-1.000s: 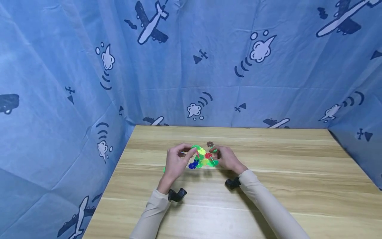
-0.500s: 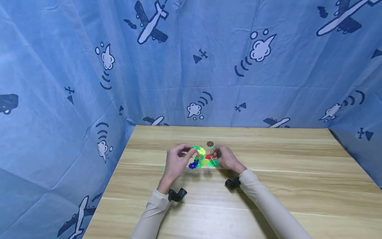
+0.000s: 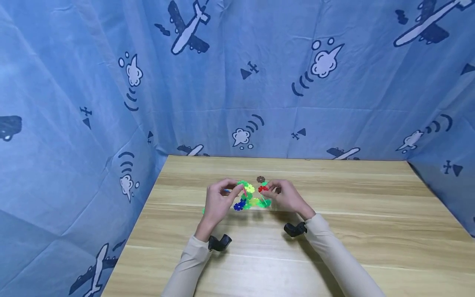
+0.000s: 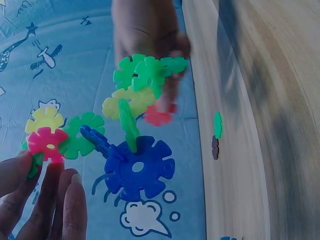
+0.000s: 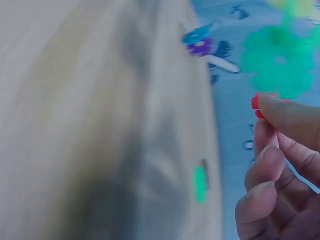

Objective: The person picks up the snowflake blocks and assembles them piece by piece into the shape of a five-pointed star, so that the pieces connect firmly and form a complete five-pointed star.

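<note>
Blue curtains (image 3: pixel 282 99) printed with airplanes and clouds frame a wooden table (image 3: pixel 341 194), where a person in pale sleeves (image 3: pixel 187 264) works with both hands. The left hand (image 3: pixel 220 201) pinches one end of a branching cluster of plastic discs (image 4: pixel 100 142) between thumb and fingers, a grip that seems meant to steady it while leaving the other end free. The right hand (image 3: pixel 288 196) pinches a red disc (image 3: pixel 262 189) by its edge between thumb and finger, likely so its notches stay uncovered; whether it touches the cluster is hard to tell. Raised between the hands, the cluster shows flower-shaped pieces in green, yellow, pink-red and deep blue, slotted together at angles, several with a hole in the middle. Beyond, a brown disc (image 4: pixel 215 148) lies beside a green disc (image 4: pixel 218 125).
</note>
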A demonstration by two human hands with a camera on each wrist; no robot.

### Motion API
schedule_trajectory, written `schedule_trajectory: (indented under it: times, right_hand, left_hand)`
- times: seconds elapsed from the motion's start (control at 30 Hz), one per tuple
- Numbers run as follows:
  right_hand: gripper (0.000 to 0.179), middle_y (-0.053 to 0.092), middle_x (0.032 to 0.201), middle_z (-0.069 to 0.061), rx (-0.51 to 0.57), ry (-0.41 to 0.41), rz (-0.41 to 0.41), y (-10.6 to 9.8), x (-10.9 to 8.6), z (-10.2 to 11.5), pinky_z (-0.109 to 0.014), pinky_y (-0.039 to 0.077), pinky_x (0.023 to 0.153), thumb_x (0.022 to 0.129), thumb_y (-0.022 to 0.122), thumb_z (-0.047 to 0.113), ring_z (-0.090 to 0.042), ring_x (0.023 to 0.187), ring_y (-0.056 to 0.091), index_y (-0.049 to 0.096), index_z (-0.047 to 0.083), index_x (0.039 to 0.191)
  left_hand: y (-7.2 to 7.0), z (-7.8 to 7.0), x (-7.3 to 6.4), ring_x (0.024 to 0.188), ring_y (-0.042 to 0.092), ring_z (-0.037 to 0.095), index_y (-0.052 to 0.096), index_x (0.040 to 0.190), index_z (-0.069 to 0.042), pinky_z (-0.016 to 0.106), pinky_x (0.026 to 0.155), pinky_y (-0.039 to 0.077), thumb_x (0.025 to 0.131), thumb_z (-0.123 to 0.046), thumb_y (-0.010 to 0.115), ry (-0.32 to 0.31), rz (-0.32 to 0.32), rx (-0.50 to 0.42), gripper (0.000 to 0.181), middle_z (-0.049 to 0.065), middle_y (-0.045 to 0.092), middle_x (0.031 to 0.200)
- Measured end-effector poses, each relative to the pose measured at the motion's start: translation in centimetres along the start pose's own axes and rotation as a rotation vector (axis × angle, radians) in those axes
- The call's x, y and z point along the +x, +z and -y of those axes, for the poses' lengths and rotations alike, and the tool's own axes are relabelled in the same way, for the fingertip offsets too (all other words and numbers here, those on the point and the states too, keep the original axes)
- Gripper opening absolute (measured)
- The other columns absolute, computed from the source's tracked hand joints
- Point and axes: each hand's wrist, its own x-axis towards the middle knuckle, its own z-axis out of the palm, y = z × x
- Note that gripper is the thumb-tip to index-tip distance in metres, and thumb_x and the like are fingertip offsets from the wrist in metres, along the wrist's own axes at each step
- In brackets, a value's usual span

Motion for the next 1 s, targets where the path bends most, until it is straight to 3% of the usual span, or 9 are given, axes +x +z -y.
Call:
schedule_trajectory:
  times: [0.23,0.63,0.83,1.0]
  right_hand:
    - [0.020,0.068,0.088,-0.022,0.146,0.015,-0.019,-1.8,-1.1,1.8,-0.024,0.046,0.048,0.099,0.073,0.027,-0.029,0.061,0.059,0.073,0.007,0.102]
    - [0.013,0.075,0.087,-0.013,0.154,-0.124,-0.008,-1.3,-2.8,4.3,-0.029,0.055,0.055,0.099,0.073,0.023,-0.023,0.062,0.064,0.076,0.011,0.097]
    - [0.013,0.076,0.088,-0.013,0.182,-0.118,-0.016,-0.9,-2.9,4.3,-0.031,0.057,0.057,0.099,0.074,0.022,-0.022,0.063,0.065,0.076,0.010,0.098]
    - [0.014,0.075,0.087,-0.012,0.177,-0.109,-0.019,-0.9,-2.9,4.5,-0.027,0.053,0.055,0.099,0.074,0.025,-0.022,0.062,0.064,0.076,0.011,0.099]
  left_hand:
    - [0.0,0.0,0.0,0.092,0.075,0.021,0.081,0.099,-0.012,0.038,0.075,0.063,0.096,-0.026,0.078,-0.013,0.006,0.011,0.015,0.006,0.081,0.098]
    - [0.3,0.2,-0.1,0.088,0.075,0.016,0.080,0.100,-0.013,0.030,0.072,0.063,0.097,-0.026,0.076,0.003,-0.007,0.001,0.015,0.006,0.080,0.097]
    - [0.4,0.3,-0.3,0.087,0.074,0.015,0.080,0.100,-0.012,0.032,0.072,0.063,0.097,-0.027,0.076,-0.004,-0.003,-0.008,0.016,0.005,0.080,0.098]
    - [0.4,0.3,-0.2,0.089,0.074,0.015,0.080,0.101,-0.012,0.031,0.072,0.063,0.097,-0.028,0.076,-0.021,0.005,-0.004,0.017,0.005,0.080,0.099]
